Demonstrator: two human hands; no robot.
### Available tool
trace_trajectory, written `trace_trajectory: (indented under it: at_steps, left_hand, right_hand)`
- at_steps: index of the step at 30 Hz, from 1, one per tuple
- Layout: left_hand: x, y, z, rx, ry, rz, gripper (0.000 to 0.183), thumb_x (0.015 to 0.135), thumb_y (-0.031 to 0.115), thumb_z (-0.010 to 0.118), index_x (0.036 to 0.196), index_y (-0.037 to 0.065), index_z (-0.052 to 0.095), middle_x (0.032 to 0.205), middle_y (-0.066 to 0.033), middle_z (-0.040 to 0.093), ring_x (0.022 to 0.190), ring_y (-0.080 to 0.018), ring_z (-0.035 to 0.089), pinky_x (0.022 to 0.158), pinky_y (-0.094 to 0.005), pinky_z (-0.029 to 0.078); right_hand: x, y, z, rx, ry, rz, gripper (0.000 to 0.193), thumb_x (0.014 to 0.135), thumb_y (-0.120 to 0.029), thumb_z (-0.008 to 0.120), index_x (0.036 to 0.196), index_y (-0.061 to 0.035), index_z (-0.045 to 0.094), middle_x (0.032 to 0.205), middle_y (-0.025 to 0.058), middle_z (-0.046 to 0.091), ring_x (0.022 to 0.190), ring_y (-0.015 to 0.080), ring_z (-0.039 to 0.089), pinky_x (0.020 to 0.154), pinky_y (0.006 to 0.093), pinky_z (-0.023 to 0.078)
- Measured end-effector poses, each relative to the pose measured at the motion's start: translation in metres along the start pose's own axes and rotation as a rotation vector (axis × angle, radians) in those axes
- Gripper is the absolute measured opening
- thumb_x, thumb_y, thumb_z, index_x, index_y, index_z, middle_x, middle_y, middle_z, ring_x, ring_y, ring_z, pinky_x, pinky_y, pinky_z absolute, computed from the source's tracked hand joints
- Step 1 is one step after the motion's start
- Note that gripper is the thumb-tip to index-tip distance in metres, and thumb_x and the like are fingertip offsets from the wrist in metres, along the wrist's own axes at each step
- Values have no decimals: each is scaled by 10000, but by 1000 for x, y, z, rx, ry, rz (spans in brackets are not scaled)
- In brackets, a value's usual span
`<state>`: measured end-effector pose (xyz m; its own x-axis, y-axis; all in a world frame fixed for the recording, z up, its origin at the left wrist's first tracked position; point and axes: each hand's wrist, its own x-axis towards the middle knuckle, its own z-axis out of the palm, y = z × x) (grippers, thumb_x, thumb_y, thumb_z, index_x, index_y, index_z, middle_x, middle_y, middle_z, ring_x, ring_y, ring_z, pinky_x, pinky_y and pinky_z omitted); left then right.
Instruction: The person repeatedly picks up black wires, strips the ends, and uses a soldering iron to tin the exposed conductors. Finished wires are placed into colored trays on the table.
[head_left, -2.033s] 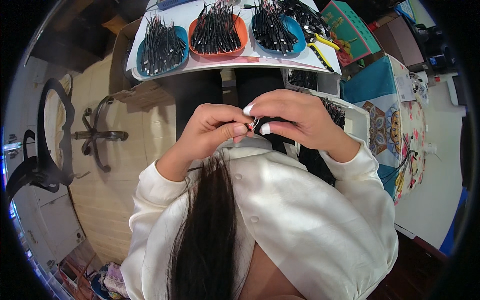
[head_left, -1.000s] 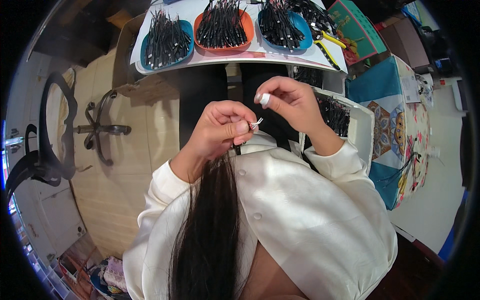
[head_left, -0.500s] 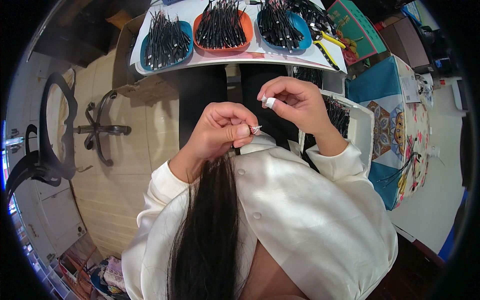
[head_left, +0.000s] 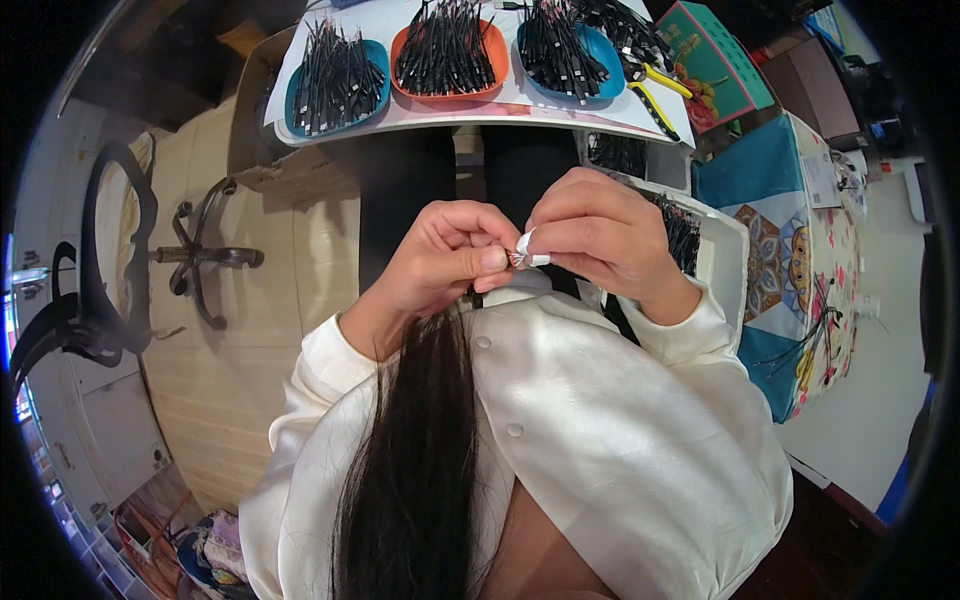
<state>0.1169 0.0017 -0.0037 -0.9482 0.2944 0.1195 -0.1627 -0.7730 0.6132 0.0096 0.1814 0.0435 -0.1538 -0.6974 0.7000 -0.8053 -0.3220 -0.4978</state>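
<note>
Between the thumb and forefinger of my left hand [head_left: 458, 250] is pinched a small bunch of thin wire ends [head_left: 516, 259], whitish and reddish. My right hand [head_left: 610, 240] meets it from the right, its taped thumb and forefinger closed at the tips of those wires. White tape [head_left: 537, 259] wraps these two fingertips. The rest of the wires is hidden behind my left fingers. Both hands are close together above my lap, before my white shirt [head_left: 590, 400].
Ahead stands a white table [head_left: 480, 118] with a blue tray [head_left: 378, 108], an orange tray [head_left: 450, 97] and another blue tray [head_left: 570, 97], all heaped with short black cables. Yellow-handled pliers [head_left: 655, 108] lie beside them. A white foam box [head_left: 722, 250] of cables stands right of my legs.
My right hand has come down and its taped fingertips have closed on the wire ends, where before they were apart from them. My left hand has stayed nearly still.
</note>
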Motion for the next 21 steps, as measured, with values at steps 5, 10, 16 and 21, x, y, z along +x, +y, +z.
trace_trajectory:
  at_steps: [5, 10, 16, 21]
  left_hand:
    - [5, 13, 2, 411, -7, -7, 92, 852, 18, 634, 937, -16, 645, 824, -92, 654, 566, -121, 510, 513, -249, 396]
    - [19, 28, 2, 1644, -351, 505, 145, 734, 19, 666, 877, 41, 658, 734, -81, 612, 583, -244, 574, 516, -299, 430]
    - [25, 28, -4, 1318, -163, 417, 121, 760, -3, 660, 881, -7, 665, 771, -89, 643, 612, -198, 595, 535, -273, 445]
    - [11, 17, -5, 925, 60, 229, 90, 837, -5, 644, 917, -36, 672, 790, -80, 648, 633, -97, 559, 575, -218, 443]
  right_hand:
    - [-6, -4, -9, 17, -148, 166, 155, 735, -48, 718, 859, -9, 634, 832, 80, 617, 704, 203, 574, 625, 293, 459]
    - [-19, 3, -10, 891, -269, 1195, 115, 868, -99, 640, 907, 10, 636, 811, -9, 619, 701, 71, 542, 635, 231, 443]
    - [-17, -4, -19, 539, -175, 1034, 152, 848, -91, 673, 972, -5, 650, 838, 26, 629, 743, 96, 579, 659, 248, 478]
    - [-6, -13, -17, -292, -108, 235, 300, 709, -58, 741, 992, -51, 642, 903, 82, 595, 793, 249, 590, 679, 321, 475]
